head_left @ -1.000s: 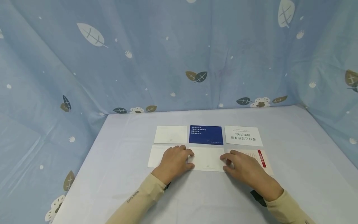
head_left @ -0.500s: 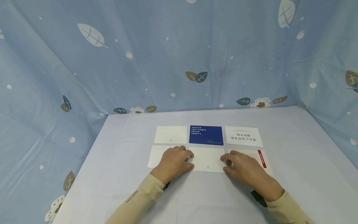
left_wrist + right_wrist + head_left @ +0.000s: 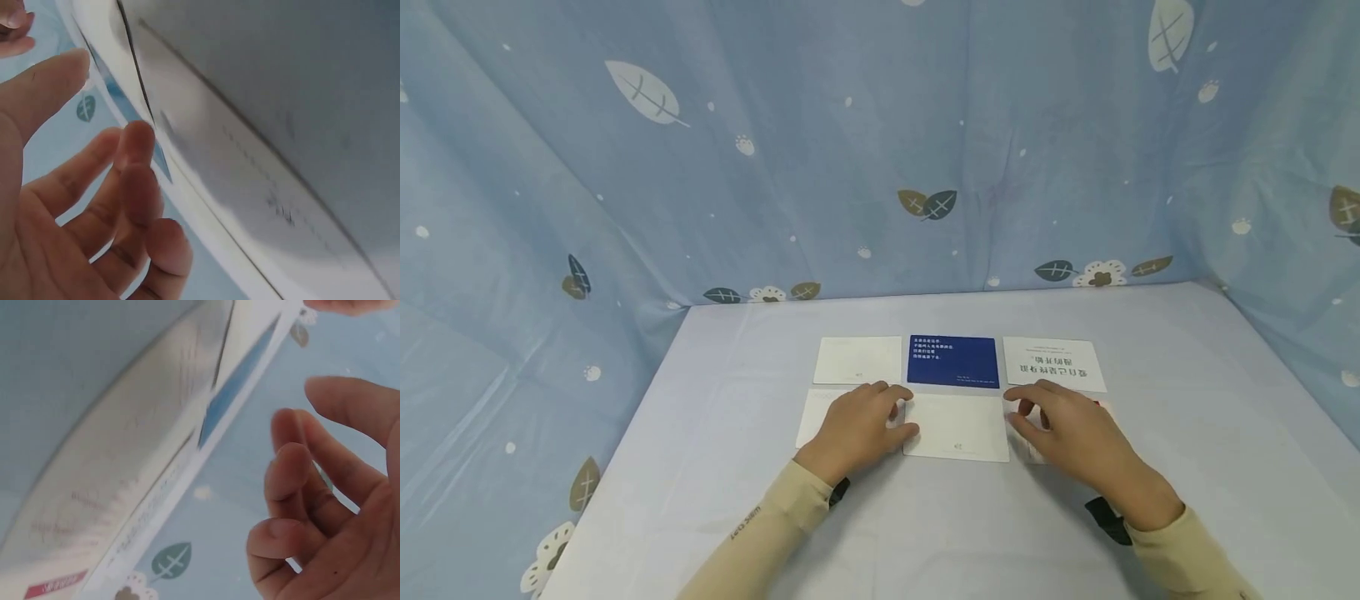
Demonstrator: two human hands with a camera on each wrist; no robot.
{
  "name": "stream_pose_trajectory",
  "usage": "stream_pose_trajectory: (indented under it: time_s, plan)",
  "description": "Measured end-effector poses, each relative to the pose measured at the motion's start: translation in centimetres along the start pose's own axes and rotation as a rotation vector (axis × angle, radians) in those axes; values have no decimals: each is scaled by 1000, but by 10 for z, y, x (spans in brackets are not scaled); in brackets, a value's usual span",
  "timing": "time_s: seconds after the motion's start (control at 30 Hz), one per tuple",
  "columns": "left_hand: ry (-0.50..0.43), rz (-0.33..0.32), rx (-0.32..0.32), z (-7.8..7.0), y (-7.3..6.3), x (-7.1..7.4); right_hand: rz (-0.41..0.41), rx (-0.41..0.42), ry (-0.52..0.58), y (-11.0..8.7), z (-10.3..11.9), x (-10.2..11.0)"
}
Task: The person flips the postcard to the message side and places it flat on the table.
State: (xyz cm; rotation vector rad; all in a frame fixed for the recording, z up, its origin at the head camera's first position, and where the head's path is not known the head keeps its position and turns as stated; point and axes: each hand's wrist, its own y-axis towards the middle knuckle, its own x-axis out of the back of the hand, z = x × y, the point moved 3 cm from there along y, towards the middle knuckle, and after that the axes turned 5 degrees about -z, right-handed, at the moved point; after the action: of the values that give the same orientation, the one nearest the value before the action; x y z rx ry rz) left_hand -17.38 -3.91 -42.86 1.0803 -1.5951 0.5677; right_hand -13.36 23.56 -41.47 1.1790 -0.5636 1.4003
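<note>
My left hand hovers over the near-left white card, fingers loosely bent and thumb apart. Its fingertips are at the left edge of the near-middle cream card, which lies flat with a small mark near its lower edge. On the other side my right hand hangs over the near-right card, covering most of it; the right wrist view shows that card with faint print and a red stripe. The left wrist view shows nothing between the left hand's fingers; nor does the right hand hold anything.
Behind lies a second row: a white card, a dark blue card with white text, and a white card with black characters. All lie on a white-covered table. A blue leaf-patterned curtain hangs behind.
Both hands have come off the near-middle card and drawn apart, the left slightly leftward, the right up and to the right. The right edge of the near-middle card now shows fully.
</note>
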Motion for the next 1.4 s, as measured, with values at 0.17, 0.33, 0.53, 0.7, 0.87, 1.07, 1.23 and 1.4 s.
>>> stream_pose_trajectory:
  time_s: [0.17,0.33,0.53,0.7,0.87,1.07,1.23,1.4]
  plan:
    - [-4,-36,27,11,6,8,-72,25,13,2,-7,11]
    - [17,-68,44,22,17,14,-147,75,18,2,-13,15]
    - [27,-59,47,36,34,14,-182,106,25,4,-17,17]
    - [4,-38,57,45,49,9,-172,96,34,8,-21,19]
    - [21,7,69,49,63,4,-165,100,38,13,-22,18]
    - [46,91,68,48,81,-1,-81,26,77,21,-26,15]
    - [21,167,75,46,94,-3,-30,-7,116,30,-32,11]
    - [32,218,90,45,102,-7,47,-32,118,38,-36,5]
